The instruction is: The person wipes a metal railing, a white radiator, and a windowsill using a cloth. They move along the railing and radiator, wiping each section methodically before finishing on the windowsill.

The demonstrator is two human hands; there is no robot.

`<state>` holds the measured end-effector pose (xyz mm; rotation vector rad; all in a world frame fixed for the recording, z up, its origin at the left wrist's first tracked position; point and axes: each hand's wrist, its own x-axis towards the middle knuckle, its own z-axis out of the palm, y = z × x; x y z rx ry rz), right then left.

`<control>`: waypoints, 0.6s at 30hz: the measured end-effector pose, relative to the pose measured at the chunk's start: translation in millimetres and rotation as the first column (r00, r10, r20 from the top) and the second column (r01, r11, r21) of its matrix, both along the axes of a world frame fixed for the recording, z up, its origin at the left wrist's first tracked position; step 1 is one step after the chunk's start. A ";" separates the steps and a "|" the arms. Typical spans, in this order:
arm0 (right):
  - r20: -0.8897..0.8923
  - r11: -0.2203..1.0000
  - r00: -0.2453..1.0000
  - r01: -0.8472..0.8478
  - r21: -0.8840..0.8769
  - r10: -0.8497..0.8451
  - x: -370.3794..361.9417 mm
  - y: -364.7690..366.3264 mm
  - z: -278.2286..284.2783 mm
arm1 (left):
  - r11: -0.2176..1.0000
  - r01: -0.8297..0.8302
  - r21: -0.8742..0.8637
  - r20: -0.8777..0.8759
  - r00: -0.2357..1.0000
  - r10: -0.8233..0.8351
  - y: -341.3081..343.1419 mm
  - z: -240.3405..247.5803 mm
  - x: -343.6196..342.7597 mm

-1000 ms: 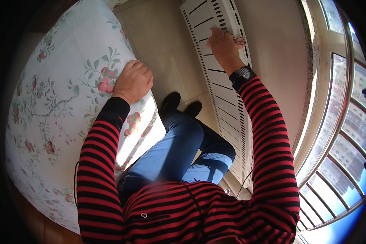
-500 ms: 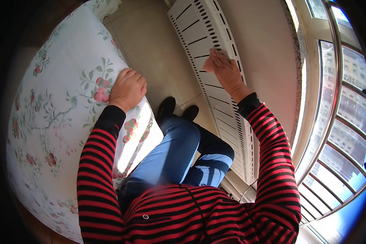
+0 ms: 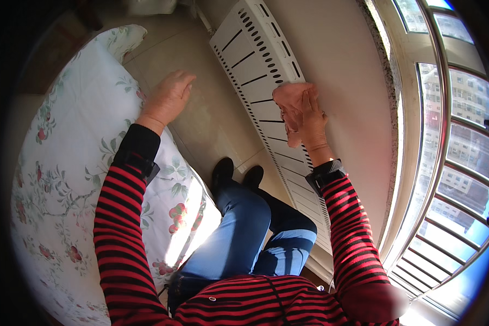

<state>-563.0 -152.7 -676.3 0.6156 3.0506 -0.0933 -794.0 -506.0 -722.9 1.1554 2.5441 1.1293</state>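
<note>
A pink cloth (image 3: 289,103) lies bunched under my right hand (image 3: 313,122), which presses it against the top edge of the white radiator (image 3: 255,81). Part of the cloth hangs over the slotted front face. My left hand (image 3: 168,98) is held in the air, above the edge of a table covered with a white floral tablecloth (image 3: 76,141). Its fingers stretch out toward the radiator and hold nothing.
Tiled floor (image 3: 201,103) runs between the table and the radiator, with my legs (image 3: 236,217) and dark shoes below me. To the right are a wall (image 3: 348,108), a stone sill (image 3: 383,49) and a window with curved metal bars (image 3: 445,108).
My left hand has lifted off the tablecloth and reached forward. My right hand has slid to the radiator's top edge, and more of the pink cloth shows. My view has shifted slightly.
</note>
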 end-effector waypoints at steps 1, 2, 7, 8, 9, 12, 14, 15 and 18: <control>0.019 1.000 1.000 0.010 0.017 -0.010 -7.0 4.1 -3.7 | 0.989 -0.142 0.051 -0.026 0.989 0.143 1.1 -11.8 -19.5; 0.003 0.999 1.000 -0.029 0.034 0.029 -12.3 4.4 -8.8 | 0.951 -0.308 -0.010 0.031 0.951 0.309 -7.3 -22.6 -29.8; 0.041 0.997 0.999 -0.028 0.067 0.026 -30.1 -2.7 -7.2 | 0.983 -0.181 -0.023 0.119 0.976 0.182 -15.1 -54.6 -20.2; 0.108 0.991 0.993 0.031 0.133 -0.046 -31.7 -5.2 -2.2 | 0.984 -0.177 -0.031 0.151 0.972 0.180 -13.3 -51.4 -18.8; 0.095 0.996 0.995 -0.011 0.089 0.002 -34.1 -8.4 2.6 | 0.985 -0.171 -0.033 0.182 0.968 0.175 -10.2 -43.7 -20.5; 0.048 0.908 0.965 0.259 -0.328 -0.258 -40.6 -15.7 18.5 | 0.966 -0.255 0.045 0.555 0.810 0.188 -2.5 0.1 -25.7; 0.080 0.618 0.872 0.404 -0.675 -0.483 -42.8 -17.4 24.0 | 0.823 -0.393 0.410 0.772 0.630 -0.084 10.6 37.3 -37.0; 0.069 0.614 0.875 0.390 -0.686 -0.478 -42.9 -15.6 25.8 | 0.687 -0.472 0.552 0.806 0.512 -0.296 16.5 54.7 -46.7; 0.062 0.999 0.998 -0.014 0.034 0.012 -40.8 -11.8 14.4 | 0.176 -0.548 0.818 0.420 0.359 -0.834 24.4 81.1 -75.5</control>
